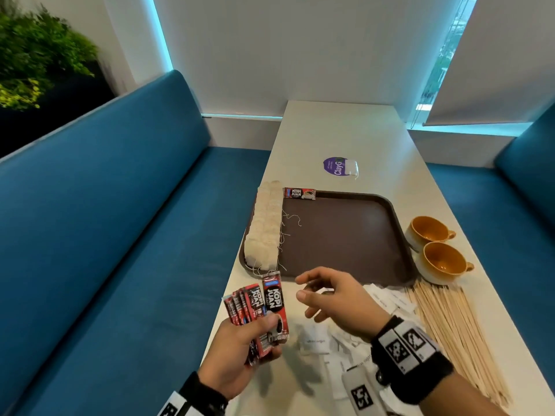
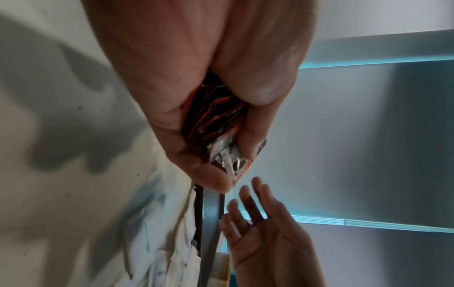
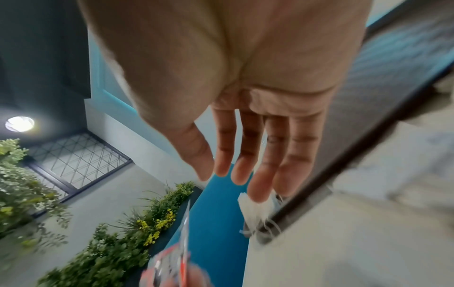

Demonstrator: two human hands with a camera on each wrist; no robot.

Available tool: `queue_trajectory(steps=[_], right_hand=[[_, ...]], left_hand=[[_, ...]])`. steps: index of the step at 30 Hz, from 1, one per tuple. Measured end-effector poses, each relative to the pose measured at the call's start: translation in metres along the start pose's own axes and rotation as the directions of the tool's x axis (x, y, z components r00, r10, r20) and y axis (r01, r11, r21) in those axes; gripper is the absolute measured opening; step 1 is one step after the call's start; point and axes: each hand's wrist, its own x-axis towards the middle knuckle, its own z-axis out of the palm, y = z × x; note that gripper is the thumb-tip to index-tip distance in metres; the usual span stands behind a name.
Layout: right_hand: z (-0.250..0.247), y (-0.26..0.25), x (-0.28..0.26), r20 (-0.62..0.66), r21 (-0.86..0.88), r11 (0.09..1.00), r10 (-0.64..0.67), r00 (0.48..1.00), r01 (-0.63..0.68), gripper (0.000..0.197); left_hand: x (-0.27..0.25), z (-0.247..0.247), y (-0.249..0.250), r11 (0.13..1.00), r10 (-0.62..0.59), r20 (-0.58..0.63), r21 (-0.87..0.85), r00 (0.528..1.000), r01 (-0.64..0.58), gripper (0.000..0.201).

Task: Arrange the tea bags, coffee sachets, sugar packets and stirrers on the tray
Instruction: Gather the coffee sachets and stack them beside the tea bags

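Coffee step underway: left hand (image 1: 240, 349) grips a fan of coffee sachets (image 1: 264, 307) at six o'clock of the tray (image 1: 345, 235), one sachet (image 1: 299, 193) already at its eleven o'clock edge. Right hand (image 1: 333, 298) hovers empty, fingers loosely spread; next it likely needs to pinch the top sachet and lay it beside the tea bags (image 1: 265, 226).

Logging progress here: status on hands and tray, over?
Left hand grips coffee sachets; right hand open, empty. Tea bags lined on tray, one sachet at far rim. Nothing in the way.

One tray (image 1: 390, 211), two cups (image 1: 428, 231), one stray tea bag (image 1: 350, 169)
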Motion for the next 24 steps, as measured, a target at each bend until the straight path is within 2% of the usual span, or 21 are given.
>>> queue_trajectory(steps=[4, 8, 15, 17, 20, 22, 24], right_hand=[[0.016, 0.013, -0.033, -0.003, 0.190, 0.981, 0.041, 0.999, -0.040, 0.025], [0.023, 0.019, -0.054, 0.040, 0.249, 0.967, 0.039, 0.998, -0.047, 0.020], [0.012, 0.017, -0.068, -0.089, 0.443, 0.896, 0.060, 0.994, -0.014, 0.007], [0.011, 0.016, -0.072, -0.070, 0.457, 0.889, 0.052, 0.996, -0.014, 0.012], [0.014, 0.016, -0.074, -0.019, 0.462, 0.886, 0.060, 0.998, -0.044, 0.035], [0.016, 0.018, -0.074, -0.013, 0.407, 0.911, 0.079, 0.997, -0.067, 0.050], [0.016, 0.020, -0.073, -0.036, 0.297, 0.954, 0.062, 0.997, -0.049, 0.047]], left_hand=[[-0.013, 0.008, -0.005, 0.998, 0.021, 0.042, 0.056, 0.999, -0.024, 0.034], [-0.024, 0.018, -0.012, 0.997, 0.035, 0.064, 0.073, 0.997, -0.040, 0.031], [-0.030, 0.025, -0.016, 0.996, 0.023, 0.061, 0.086, 0.998, -0.028, 0.036], [-0.030, 0.029, -0.016, 0.998, 0.034, 0.081, 0.055, 0.996, -0.038, 0.037], [-0.030, 0.038, -0.016, 0.998, 0.061, 0.073, 0.017, 0.995, -0.063, 0.021], [-0.027, 0.043, -0.017, 0.997, 0.077, 0.057, -0.030, 0.995, -0.076, 0.027], [-0.026, 0.046, -0.018, 0.996, 0.074, 0.063, -0.049, 0.995, -0.071, 0.030]])
